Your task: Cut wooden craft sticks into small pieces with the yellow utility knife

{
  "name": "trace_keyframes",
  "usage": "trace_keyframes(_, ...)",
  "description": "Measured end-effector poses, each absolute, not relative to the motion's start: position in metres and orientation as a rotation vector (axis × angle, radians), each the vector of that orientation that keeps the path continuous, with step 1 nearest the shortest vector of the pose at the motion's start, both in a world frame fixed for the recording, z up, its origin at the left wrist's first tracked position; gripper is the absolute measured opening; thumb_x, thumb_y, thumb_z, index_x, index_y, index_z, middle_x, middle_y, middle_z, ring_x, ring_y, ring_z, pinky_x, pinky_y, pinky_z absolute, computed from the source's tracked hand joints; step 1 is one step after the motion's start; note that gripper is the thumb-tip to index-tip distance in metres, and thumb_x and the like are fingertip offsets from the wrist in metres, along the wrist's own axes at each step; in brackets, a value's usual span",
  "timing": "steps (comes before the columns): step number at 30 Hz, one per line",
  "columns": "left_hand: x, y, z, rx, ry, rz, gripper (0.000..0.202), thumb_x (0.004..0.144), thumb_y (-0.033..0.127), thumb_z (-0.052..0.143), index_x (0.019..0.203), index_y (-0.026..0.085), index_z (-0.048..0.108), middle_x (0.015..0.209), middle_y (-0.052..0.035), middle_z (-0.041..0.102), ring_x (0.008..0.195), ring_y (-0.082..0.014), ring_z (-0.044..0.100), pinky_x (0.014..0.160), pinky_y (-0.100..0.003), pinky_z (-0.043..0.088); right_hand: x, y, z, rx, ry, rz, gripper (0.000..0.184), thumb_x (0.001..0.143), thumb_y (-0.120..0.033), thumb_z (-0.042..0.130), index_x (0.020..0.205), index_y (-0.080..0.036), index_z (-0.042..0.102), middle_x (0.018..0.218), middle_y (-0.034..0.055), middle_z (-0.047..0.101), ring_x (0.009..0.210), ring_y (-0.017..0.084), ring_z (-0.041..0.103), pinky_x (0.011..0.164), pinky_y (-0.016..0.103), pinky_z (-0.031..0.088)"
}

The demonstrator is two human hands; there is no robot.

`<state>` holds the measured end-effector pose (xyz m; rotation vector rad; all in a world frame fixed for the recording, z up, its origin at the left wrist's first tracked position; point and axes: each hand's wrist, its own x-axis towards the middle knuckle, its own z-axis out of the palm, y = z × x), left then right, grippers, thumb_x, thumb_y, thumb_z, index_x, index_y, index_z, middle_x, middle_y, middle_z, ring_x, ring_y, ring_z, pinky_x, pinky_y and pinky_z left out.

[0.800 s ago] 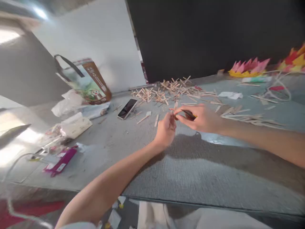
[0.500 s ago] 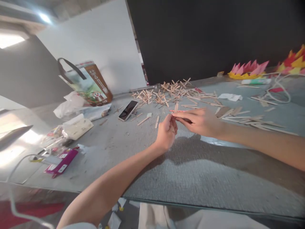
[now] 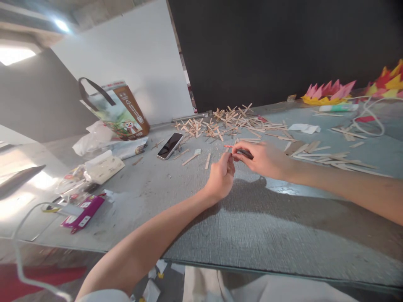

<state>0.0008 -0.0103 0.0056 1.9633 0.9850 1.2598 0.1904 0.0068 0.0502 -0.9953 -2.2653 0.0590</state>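
Note:
My left hand [image 3: 221,175] is closed over the table, thumb and fingers pinched together. Whatever sits in that pinch is hidden. Its fingertips meet those of my right hand [image 3: 260,159], which is curled around a thin stick-like tool with a red end [image 3: 228,146]. A dark part [image 3: 246,153] shows between the right fingers; whether it belongs to the same tool I cannot tell. Just left of the hands lies a single wooden craft stick [image 3: 208,161], and beyond them spreads a loose pile of craft sticks [image 3: 220,121].
A phone [image 3: 170,146] lies left of the pile, with a printed carrier bag [image 3: 122,111] behind it. Purple packet [image 3: 83,214] and plastic wrappers are at left. More sticks [image 3: 333,159], a glue tube [image 3: 338,108], a white cable and pink-yellow paper petals [image 3: 329,93] are at right.
My right hand has shifted slightly right, and less of the red thin tool shows. The wooden stick that stood up behind my fingertips is no longer visible.

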Motion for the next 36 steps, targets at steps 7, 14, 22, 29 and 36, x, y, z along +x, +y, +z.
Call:
trace_keyframes(7, 0.001, -0.011, 0.007, 1.973, 1.08, 1.189, 0.025, 0.107, 0.027, 0.039, 0.086, 0.021, 0.05, 0.061, 0.0049, 0.051, 0.055, -0.0097, 0.045, 0.059, -0.023, 0.034, 0.186, 0.009, 0.038, -1.038, -2.343, -0.067, 0.017, 0.108, -0.032, 0.052, 0.114, -0.02, 0.063, 0.079, 0.0057, 0.077, 0.067, 0.022, 0.069, 0.058, 0.03, 0.032)
trace_keyframes(14, 0.009, -0.01, 0.007, 1.548, 0.99, 1.225, 0.029, 0.108, 0.037, 0.044, 0.085, 0.021, 0.05, 0.06, 0.0062, 0.044, 0.051, -0.0087, 0.04, 0.052, -0.021, 0.031, 0.186, 0.006, 0.036, -1.046, -2.322, -0.009, 0.02, 0.109, -0.033, 0.049, 0.114, -0.019, 0.063, 0.081, 0.0075, 0.075, 0.072, 0.024, 0.07, 0.062, 0.03, 0.035)
trace_keyframes(22, -0.002, 0.006, 0.017, 1.425, 0.961, 1.48, 0.03, 0.11, 0.046, 0.044, 0.094, 0.022, 0.05, 0.059, 0.01, 0.036, 0.048, -0.0075, 0.032, 0.049, -0.021, 0.028, 0.181, 0.004, 0.044, -1.129, -2.24, 0.329, 0.025, 0.106, -0.045, 0.058, 0.105, -0.023, 0.07, 0.069, -0.0008, 0.065, 0.057, 0.016, 0.054, 0.058, 0.03, 0.034)
trace_keyframes(29, 0.002, -0.01, 0.014, 1.816, 1.125, 1.458, 0.026, 0.113, 0.038, 0.037, 0.106, 0.021, 0.055, 0.064, 0.0061, 0.052, 0.053, -0.0093, 0.047, 0.056, -0.022, 0.036, 0.182, -0.01, 0.071, -1.066, -2.123, 0.707, 0.027, 0.112, -0.048, 0.043, 0.108, -0.025, 0.056, 0.064, -0.005, 0.052, 0.052, 0.015, 0.046, 0.053, 0.031, 0.033)
trace_keyframes(36, 0.001, -0.013, 0.015, 1.911, 1.152, 1.427, 0.027, 0.113, 0.035, 0.036, 0.101, 0.021, 0.056, 0.062, 0.007, 0.05, 0.049, -0.0088, 0.043, 0.053, -0.022, 0.033, 0.175, -0.027, 0.083, -1.104, -2.199, 0.744, 0.034, 0.114, -0.041, 0.037, 0.088, -0.024, 0.052, 0.054, -0.0054, 0.057, 0.046, 0.014, 0.051, 0.055, 0.031, 0.037)
